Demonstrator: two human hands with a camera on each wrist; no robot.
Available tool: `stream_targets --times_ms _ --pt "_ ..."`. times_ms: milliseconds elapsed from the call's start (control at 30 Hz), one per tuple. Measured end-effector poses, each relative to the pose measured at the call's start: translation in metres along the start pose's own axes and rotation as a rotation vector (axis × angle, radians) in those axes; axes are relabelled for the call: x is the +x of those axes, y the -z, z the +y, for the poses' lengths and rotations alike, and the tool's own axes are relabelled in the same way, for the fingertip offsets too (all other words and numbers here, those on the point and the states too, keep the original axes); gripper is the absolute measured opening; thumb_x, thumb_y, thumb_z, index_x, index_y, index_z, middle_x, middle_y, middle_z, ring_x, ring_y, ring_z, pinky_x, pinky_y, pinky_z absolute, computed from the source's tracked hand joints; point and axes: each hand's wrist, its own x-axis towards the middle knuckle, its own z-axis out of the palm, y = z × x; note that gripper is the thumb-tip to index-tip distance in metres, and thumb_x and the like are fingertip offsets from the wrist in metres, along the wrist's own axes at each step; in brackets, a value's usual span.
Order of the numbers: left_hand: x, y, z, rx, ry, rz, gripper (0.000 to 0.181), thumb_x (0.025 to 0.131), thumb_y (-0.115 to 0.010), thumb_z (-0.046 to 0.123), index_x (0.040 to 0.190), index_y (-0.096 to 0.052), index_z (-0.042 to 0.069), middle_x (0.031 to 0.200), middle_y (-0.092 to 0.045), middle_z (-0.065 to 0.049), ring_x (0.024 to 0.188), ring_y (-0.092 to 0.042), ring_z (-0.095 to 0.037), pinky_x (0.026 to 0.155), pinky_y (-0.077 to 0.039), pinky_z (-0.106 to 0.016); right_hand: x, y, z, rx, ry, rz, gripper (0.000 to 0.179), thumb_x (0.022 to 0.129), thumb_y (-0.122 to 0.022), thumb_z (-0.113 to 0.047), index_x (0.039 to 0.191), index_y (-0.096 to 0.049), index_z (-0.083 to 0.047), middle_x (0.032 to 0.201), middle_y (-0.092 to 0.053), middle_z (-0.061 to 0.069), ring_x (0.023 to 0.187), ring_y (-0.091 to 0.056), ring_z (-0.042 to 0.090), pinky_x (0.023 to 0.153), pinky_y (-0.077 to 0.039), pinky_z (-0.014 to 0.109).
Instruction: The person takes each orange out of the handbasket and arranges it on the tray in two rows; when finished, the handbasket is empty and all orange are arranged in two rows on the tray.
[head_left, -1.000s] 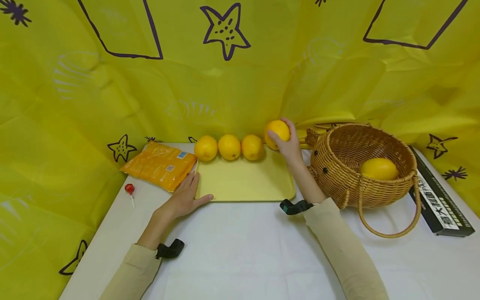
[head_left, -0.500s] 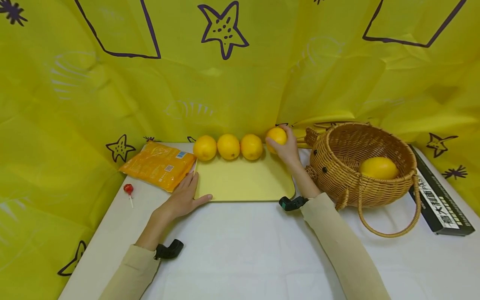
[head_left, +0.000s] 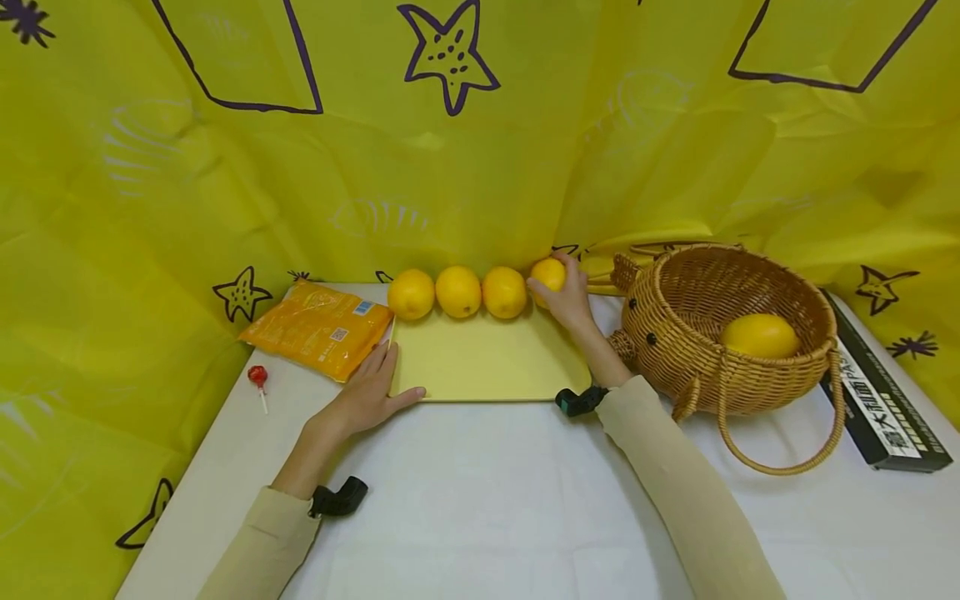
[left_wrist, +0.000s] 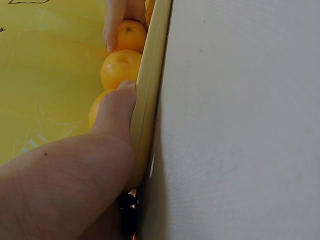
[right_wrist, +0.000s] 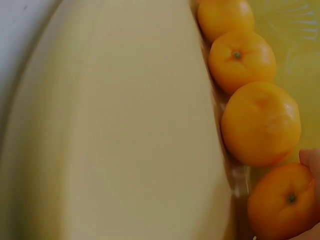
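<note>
My right hand (head_left: 567, 298) grips an orange (head_left: 550, 273) at the right end of a row, behind a pale yellow tray (head_left: 487, 367). To its left sit three more oranges, among them one (head_left: 505, 292) close beside the held one. In the right wrist view the held orange (right_wrist: 282, 202) appears at the lower right, with part of the hand at the frame edge. My left hand (head_left: 365, 402) lies with straight fingers along the tray's left edge, the thumb (left_wrist: 117, 110) touching its front corner.
An orange packet (head_left: 326, 329) lies left of the tray, with a red lollipop (head_left: 258, 377) nearby. A wicker basket (head_left: 675, 367) holding a yellow fruit (head_left: 760, 336) stands at the right, beside a black box (head_left: 885, 400). Yellow cloth (head_left: 480, 192) hangs behind.
My right hand has come down with the orange and shifted slightly left, bringing it level with the row. The left hand has stayed in place.
</note>
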Motion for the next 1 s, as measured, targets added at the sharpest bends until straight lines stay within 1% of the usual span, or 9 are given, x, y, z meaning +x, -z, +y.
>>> stream_targets --times_ms 233,433,567,733,900,1000 --pt "0.0004 0.0005 0.0017 -0.014 -0.001 -0.004 0.104 0.091 -0.053 0.061 0.154 -0.002 -0.004 0.163 0.005 -0.021 0.151 0.001 -0.039 0.122 -0.009 -0.056 0.0016 -0.0018 0.0001 -0.032 -0.037 -0.038 0.069 0.091 -0.066 -0.033 0.148 -0.030 -0.022 0.145 -0.026 0.026 0.127 -0.040 0.041 0.108 -0.036 0.055" --pt "0.0007 0.0003 0.0017 -0.007 0.003 -0.001 0.104 0.091 -0.052 0.062 0.154 -0.003 -0.004 0.163 0.007 -0.021 0.151 0.001 -0.039 0.122 -0.009 -0.057 0.0030 -0.0003 0.0007 -0.054 -0.041 -0.063 0.069 0.092 -0.065 -0.032 0.149 -0.029 -0.020 0.147 -0.025 0.025 0.130 -0.038 0.040 0.110 -0.034 0.055" --pt "0.0004 0.0001 0.0012 0.004 0.007 -0.001 0.104 0.091 -0.052 0.062 0.154 -0.002 -0.004 0.163 0.007 -0.020 0.151 0.000 -0.039 0.122 -0.010 -0.056 0.0033 0.0007 0.0013 -0.047 -0.046 -0.078 0.071 0.091 -0.066 -0.034 0.149 -0.028 -0.020 0.148 -0.025 0.025 0.130 -0.038 0.041 0.110 -0.034 0.055" --pt "-0.0012 0.0005 0.0023 -0.006 0.004 -0.002 0.103 0.091 -0.053 0.061 0.154 -0.003 -0.004 0.163 0.007 -0.020 0.151 0.001 -0.040 0.121 -0.010 -0.057 0.0014 0.0016 0.0026 -0.031 -0.060 -0.091 0.072 0.090 -0.066 -0.037 0.149 -0.028 -0.021 0.149 -0.024 0.024 0.132 -0.037 0.040 0.111 -0.033 0.055" --pt "-0.0031 0.0014 0.0037 -0.014 -0.011 0.004 0.102 0.092 -0.054 0.059 0.153 -0.004 -0.005 0.163 0.007 -0.020 0.151 0.000 -0.040 0.121 -0.010 -0.058 0.0000 0.0024 0.0042 -0.031 -0.042 -0.087 0.072 0.090 -0.067 -0.033 0.149 -0.030 -0.018 0.149 -0.027 0.025 0.132 -0.037 0.040 0.111 -0.033 0.055" --pt "-0.0038 0.0015 0.0032 -0.008 -0.015 0.009 0.101 0.092 -0.053 0.059 0.153 -0.004 -0.005 0.163 0.007 -0.020 0.151 0.000 -0.040 0.121 -0.010 -0.058 0.0018 0.0025 0.0054 -0.002 -0.021 -0.089 0.068 0.091 -0.066 -0.028 0.148 -0.033 -0.015 0.149 -0.030 0.024 0.131 -0.037 0.039 0.109 -0.035 0.054"
